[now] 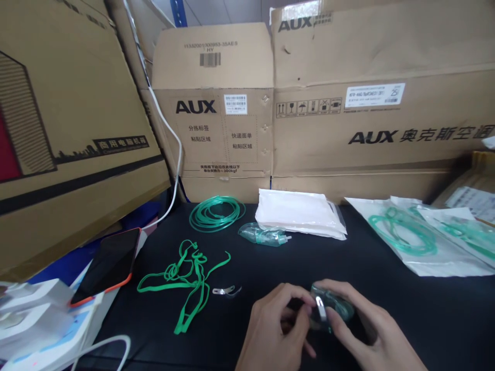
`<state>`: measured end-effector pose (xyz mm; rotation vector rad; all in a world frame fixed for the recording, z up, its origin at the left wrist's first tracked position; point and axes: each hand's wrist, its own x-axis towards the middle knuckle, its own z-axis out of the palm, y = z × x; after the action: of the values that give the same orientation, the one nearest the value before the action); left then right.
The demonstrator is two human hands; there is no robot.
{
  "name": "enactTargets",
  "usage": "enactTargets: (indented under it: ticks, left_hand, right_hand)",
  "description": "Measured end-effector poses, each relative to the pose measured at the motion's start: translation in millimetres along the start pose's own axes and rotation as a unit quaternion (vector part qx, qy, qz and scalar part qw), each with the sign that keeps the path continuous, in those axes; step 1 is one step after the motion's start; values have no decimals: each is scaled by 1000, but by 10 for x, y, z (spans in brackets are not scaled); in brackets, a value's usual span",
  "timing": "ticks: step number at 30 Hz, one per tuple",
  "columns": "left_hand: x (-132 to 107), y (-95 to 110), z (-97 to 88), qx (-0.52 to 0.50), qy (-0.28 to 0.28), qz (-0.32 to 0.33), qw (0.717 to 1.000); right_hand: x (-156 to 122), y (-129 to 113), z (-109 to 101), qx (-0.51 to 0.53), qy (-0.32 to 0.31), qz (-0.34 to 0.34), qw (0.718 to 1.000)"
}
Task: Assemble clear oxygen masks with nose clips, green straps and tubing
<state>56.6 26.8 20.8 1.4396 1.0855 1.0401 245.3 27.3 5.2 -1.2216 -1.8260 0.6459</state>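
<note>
**Black tabletop below AUX cartons**

The right hand, lower right of the frame, was closed around a clear green mask, its thumb beside a narrow metal strip there. The left hand had its fingertips bunched at the mask's left edge; what exactly they gripped could not be told. Left of them lay small metal pieces, then tangled green straps. Higher up, near centre, were a second mask, white packets and coiled green tubing. Bagged tubing lay toward the right edge, a phone toward the left.
</note>
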Motion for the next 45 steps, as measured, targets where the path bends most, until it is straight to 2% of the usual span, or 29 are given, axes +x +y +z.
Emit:
enactTargets:
  ticks: [5,8,10,12,15,19,21,24,26,29,31,33,35,37,38,39,40,42,44,45]
  left_hand:
    - [-29,21,18,32,6,80,996]
    - [-51,-6,12,99,32,137,985]
    - [-60,-58,19,176,65,210,959]
    - [-58,-128,43,241,82,297,920]
    - [-46,-212,88,301,43,364,880]
    - [-39,-209,93,370,-49,317,872]
    - [-40,-184,77,366,-64,289,882]
    - [-37,-151,38,335,-72,264,902]
    - [-32,-123,-6,327,-66,254,908]
    - [-34,-63,-67,334,-29,253,908]
    - [-43,-46,-44,342,3,280,897]
    - [-55,-100,75,362,28,348,864]
    - [-58,-250,276,388,56,445,805]
    - [-45,-462,472,399,113,528,741]
    - [-37,-564,530,399,166,543,720]
    - [-30,-648,544,412,184,548,704]
    - [-30,-702,506,441,176,548,689]
    - [-57,-712,279,513,122,544,653]
    - [-120,-614,-84,571,68,521,631]
    - [-160,-549,-283,612,15,501,612]
  right_hand:
    - [-5,44,18,-27,24,-9,999]
    - [-10,68,23,-53,42,-12,998]
    - [-20,102,28,-75,69,-8,995]
    - [-31,135,36,-98,99,1,990]
    - [-43,147,70,-155,134,0,979]
    - [-44,154,175,-277,154,-79,945]
    - [-44,191,241,-323,149,-110,928]
    - [-35,247,327,-340,141,-94,925]
    - [0,237,354,-298,130,-72,943]
    - [105,135,320,-145,103,-13,984]
    - [178,61,242,-42,121,44,991]
    - [214,35,132,16,174,92,980]
    - [199,72,9,45,215,120,968]
    - [143,160,-105,41,218,128,967]
    - [106,216,-153,22,208,122,970]
    - [68,273,-193,-8,192,105,976]
    - [32,329,-224,-45,171,77,981]
    - [-24,423,-262,-120,112,-2,986]
    - [-36,477,-271,-177,53,-81,980]
    - [-19,487,-265,-198,33,-107,974]
